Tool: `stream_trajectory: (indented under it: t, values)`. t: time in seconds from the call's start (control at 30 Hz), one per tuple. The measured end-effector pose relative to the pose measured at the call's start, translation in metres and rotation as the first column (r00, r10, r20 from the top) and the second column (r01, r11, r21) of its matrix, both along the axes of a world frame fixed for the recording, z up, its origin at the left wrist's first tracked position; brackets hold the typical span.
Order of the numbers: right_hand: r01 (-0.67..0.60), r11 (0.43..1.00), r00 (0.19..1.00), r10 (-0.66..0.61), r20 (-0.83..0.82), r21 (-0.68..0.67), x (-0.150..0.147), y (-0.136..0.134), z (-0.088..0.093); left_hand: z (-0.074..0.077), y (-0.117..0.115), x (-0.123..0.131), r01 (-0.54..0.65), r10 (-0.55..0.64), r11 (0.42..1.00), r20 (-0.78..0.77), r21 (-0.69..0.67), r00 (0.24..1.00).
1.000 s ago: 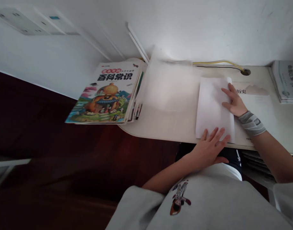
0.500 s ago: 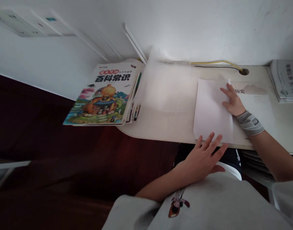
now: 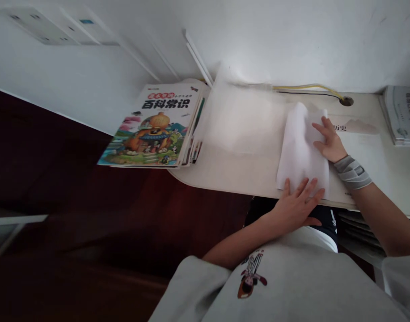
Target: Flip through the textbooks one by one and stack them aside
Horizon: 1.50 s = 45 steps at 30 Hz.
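Observation:
A white sheet of paper (image 3: 300, 152) lies near the desk's front edge, its left part raised in a soft bulge. My left hand (image 3: 297, 205) rests on the sheet's lower edge with its fingers spread. At the sheet's upper right side, my right hand (image 3: 328, 141) presses with fingers apart; a grey wrap covers that wrist. Beneath the sheet and to its right is a pale book (image 3: 362, 152) with dark printed characters and a mountain picture, partly hidden by paper and hand.
A stack of books with a colourful cover (image 3: 154, 134) stands at the desk's left end. Beside it lies a translucent sheet (image 3: 241, 120). More books (image 3: 404, 114) sit at the right. A yellow cable (image 3: 302, 86) runs along the wall into a round hole (image 3: 346, 101).
The white paper, flat before, has buckled upward on its left side. Both hands stay on it, and the left has moved slightly up and right in the view, which has shifted a little.

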State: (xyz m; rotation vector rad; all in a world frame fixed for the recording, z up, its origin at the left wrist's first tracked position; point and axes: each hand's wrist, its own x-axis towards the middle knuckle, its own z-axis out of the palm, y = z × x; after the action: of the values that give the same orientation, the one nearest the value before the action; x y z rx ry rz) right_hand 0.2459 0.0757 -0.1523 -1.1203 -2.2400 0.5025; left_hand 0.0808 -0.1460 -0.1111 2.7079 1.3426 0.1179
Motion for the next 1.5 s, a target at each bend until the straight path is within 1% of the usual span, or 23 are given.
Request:
stream_trajectory:
  t: [0.1,0.17,0.23,0.3,0.33,0.37,0.4,0.43,0.47,0.5,0.53,0.57,0.6,0.63,0.7,0.73,0.77,0.8,0.9,1.0,1.17,1.33,1.5]
  values:
    - [-0.013,1.000,1.000,0.013,0.005,0.013,-0.001,0.002,-0.001,0.000,0.001,-0.003,0.016,-0.016,1.000,-0.001,0.003,1.000]
    - [-0.018,0.999,1.000,0.018,0.014,0.037,-0.005,-0.001,0.003,0.000,0.001,-0.005,0.034,-0.034,0.999,-0.005,0.002,0.999]
    - [0.002,0.996,0.999,-0.007,0.052,0.095,-0.012,-0.013,0.015,-0.002,0.000,-0.006,0.041,-0.041,0.999,0.001,0.006,0.999]
    - [-0.018,0.986,0.993,-0.002,0.118,0.167,-0.021,-0.035,0.032,-0.005,0.000,-0.006,0.041,-0.042,0.999,0.022,0.019,0.999]
    - [-0.083,0.979,0.986,0.053,0.157,0.189,-0.026,-0.049,0.041,-0.007,0.001,-0.006,0.047,-0.048,0.999,0.036,0.026,0.998]
    - [-0.190,0.965,0.968,0.153,0.199,0.181,-0.030,-0.064,0.049,-0.008,0.001,-0.006,0.058,-0.060,0.998,0.051,0.032,0.997]
    - [-0.326,0.935,0.927,0.287,0.242,0.141,-0.034,-0.079,0.055,-0.010,0.001,-0.007,0.073,-0.075,0.997,0.066,0.037,0.995]
    - [-0.459,0.885,0.863,0.423,0.276,0.078,-0.038,-0.093,0.060,-0.012,0.001,-0.009,0.094,-0.097,0.995,0.082,0.040,0.992]
    - [-0.551,0.834,0.797,0.523,0.302,0.012,-0.041,-0.105,0.062,-0.013,0.000,-0.013,0.133,-0.137,0.990,0.105,0.050,0.985]
    - [-0.605,0.795,0.745,0.585,0.320,-0.043,-0.042,-0.115,0.062,-0.014,-0.001,-0.018,0.183,-0.190,0.981,0.138,0.066,0.972]
    - [-0.627,0.775,0.716,0.613,0.334,-0.080,-0.044,-0.123,0.061,-0.015,-0.003,-0.026,0.232,-0.246,0.968,0.183,0.094,0.952]
    - [-0.624,0.776,0.710,0.613,0.347,-0.094,-0.044,-0.128,0.060,-0.015,-0.006,-0.035,0.263,-0.288,0.956,0.232,0.134,0.929]
    - [-0.609,0.788,0.718,0.596,0.359,-0.090,-0.044,-0.132,0.057,-0.016,-0.009,-0.045,0.250,-0.293,0.952,0.281,0.178,0.914]
    - [-0.592,0.802,0.730,0.574,0.371,-0.074,-0.044,-0.134,0.055,-0.017,-0.013,-0.056,0.185,-0.250,0.958,0.325,0.219,0.912]
    - [-0.570,0.821,0.746,0.533,0.399,-0.030,-0.043,-0.139,0.052,-0.022,-0.018,-0.079,-0.081,-0.028,0.961,0.384,0.266,0.923]
    - [-0.563,0.827,0.750,0.513,0.417,-0.005,-0.043,-0.142,0.051,-0.025,-0.020,-0.089,-0.211,0.090,0.937,0.392,0.278,0.916]
    - [-0.554,0.832,0.753,0.492,0.438,0.018,-0.043,-0.146,0.050,-0.029,-0.021,-0.097,-0.305,0.181,0.908,0.388,0.287,0.904]
    - [-0.545,0.838,0.754,0.471,0.458,0.037,-0.043,-0.150,0.050,-0.033,-0.021,-0.103,-0.358,0.236,0.886,0.378,0.294,0.895]
    - [-0.496,0.865,0.772,0.400,0.494,0.076,-0.042,-0.164,0.048,-0.044,-0.021,-0.110,-0.372,0.256,0.876,0.357,0.308,0.898]
    - [-0.446,0.891,0.794,0.351,0.496,0.082,-0.038,-0.175,0.046,-0.048,-0.021,-0.108,-0.378,0.249,0.872,0.383,0.311,0.890]
    - [-0.398,0.915,0.805,0.311,0.506,0.071,-0.035,-0.183,0.043,-0.047,-0.022,-0.107,-0.385,0.244,0.869,0.408,0.311,0.880]
    - [-0.379,0.923,0.805,0.291,0.517,0.070,-0.043,-0.189,0.040,-0.045,-0.021,-0.107,-0.391,0.251,0.870,0.414,0.299,0.875]
    - [-0.350,0.933,0.829,0.269,0.490,0.079,-0.048,-0.195,0.035,-0.045,-0.021,-0.106,-0.392,0.242,0.858,0.413,0.332,0.878]
